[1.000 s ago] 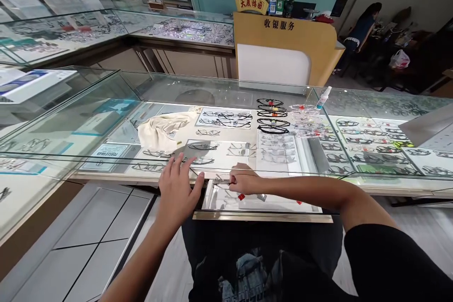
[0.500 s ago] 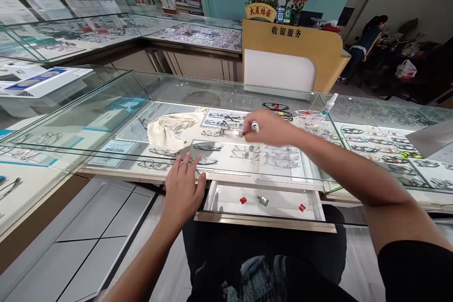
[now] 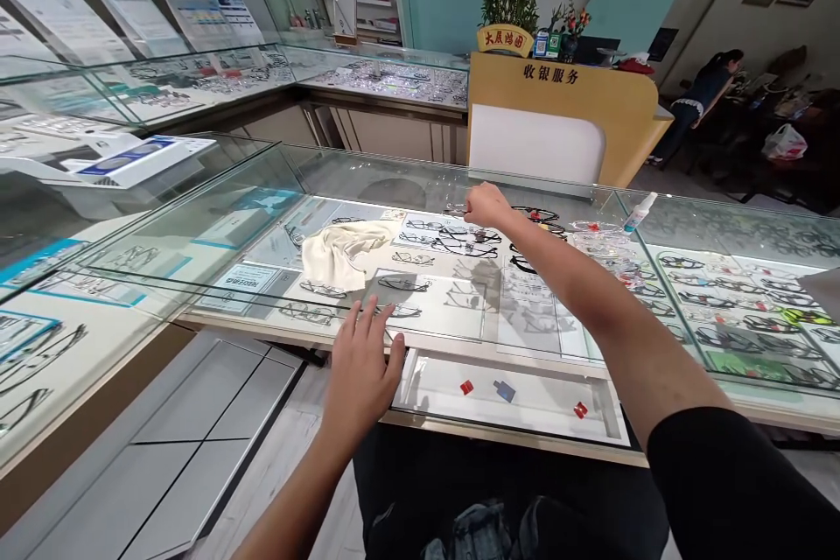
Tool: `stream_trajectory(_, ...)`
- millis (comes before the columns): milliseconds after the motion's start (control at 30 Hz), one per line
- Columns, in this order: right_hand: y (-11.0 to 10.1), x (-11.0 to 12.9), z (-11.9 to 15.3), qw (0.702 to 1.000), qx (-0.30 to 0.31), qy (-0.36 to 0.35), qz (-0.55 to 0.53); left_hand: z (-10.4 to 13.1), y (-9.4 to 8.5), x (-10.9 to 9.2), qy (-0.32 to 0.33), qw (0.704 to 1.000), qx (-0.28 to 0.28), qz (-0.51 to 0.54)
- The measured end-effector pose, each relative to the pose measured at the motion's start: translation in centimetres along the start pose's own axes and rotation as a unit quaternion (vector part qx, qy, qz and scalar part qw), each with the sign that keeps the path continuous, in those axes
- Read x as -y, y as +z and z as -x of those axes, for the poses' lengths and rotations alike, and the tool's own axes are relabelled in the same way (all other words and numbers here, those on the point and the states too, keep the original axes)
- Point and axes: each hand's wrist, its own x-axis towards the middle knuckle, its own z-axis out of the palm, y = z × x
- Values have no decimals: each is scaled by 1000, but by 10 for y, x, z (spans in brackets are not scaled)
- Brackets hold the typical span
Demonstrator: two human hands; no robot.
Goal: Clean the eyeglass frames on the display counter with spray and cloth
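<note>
My left hand (image 3: 363, 363) rests on the front edge of the glass counter (image 3: 446, 328), fingers spread and holding nothing. Farther back over the glass is my right hand (image 3: 486, 206), its fingers closed on a pair of glasses (image 3: 455, 211) that shows only in part at its left side. A crumpled cream cloth (image 3: 341, 252) lies on the counter to the left. Dark-framed glasses (image 3: 469, 242) are near my right wrist. Below the counter front, an open drawer (image 3: 426, 394) holds two small red items (image 3: 466, 387) (image 3: 581, 409) and a small grey one (image 3: 504, 390).
A small spray bottle (image 3: 640, 212) stands at the back right. Display cases with many glasses extend left and right. White display boards (image 3: 124, 4) stand at the left. A yellow cashier desk (image 3: 564, 105) is beyond the counter, and a person (image 3: 699, 101) is at the far right.
My right hand has moved farther back over the counter with the glasses. My left hand stays at the front edge. The view has shifted, so things appear lower and farther right.
</note>
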Motion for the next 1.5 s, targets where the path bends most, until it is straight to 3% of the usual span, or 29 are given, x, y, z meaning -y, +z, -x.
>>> stream_trajectory(167, 10, -7, -5, 999, 29, 15, 44, -1, -1, -2, -8, 1000, 5, -7)
stream_trajectory(433, 8, -5, 4, 998, 43, 25, 26, -2, -2, -3, -5, 1000, 0, -9)
stream_trajectory(733, -14, 2, 14, 995, 73, 63, -18, -3, -1, -3, -15, 1000, 2, -10)
stream_trajectory(867, -36, 8, 23, 996, 45, 73, -27, -3, -2, -2, -10, 1000, 2, -10)
stream_trajectory(967, -59, 29, 48, 997, -13, 55, -45, -3, -1, -1, -3, 1000, 2, -15)
stream_trajectory(1033, -72, 54, 80, 993, -62, -3, -98, -3, -1, -1, 1, 1000, 0, -18)
stream_trajectory(1067, -76, 69, 101, 990, -63, -36, -124, -3, -1, -1, 3, 1000, -2, -20)
stream_trajectory(1133, -76, 97, 147, 984, -10, -95, -150, -2, -1, -1, 8, 1000, -4, -22)
stream_trajectory(1233, -54, 125, 211, 971, 164, -151, -90, -2, 0, -1, 14, 1000, -1, -23)
stream_trajectory(1333, -8, 130, 252, 946, 274, -158, -76, -2, -1, -2, 16, 1000, 4, -26)
stream_trajectory(1400, 30, 127, 263, 943, 295, -123, -89, -1, -1, -2, 18, 999, 6, -28)
stream_trajectory(1500, 83, 125, 256, 954, 236, -69, -171, 0, -2, -1, 24, 999, 12, -27)
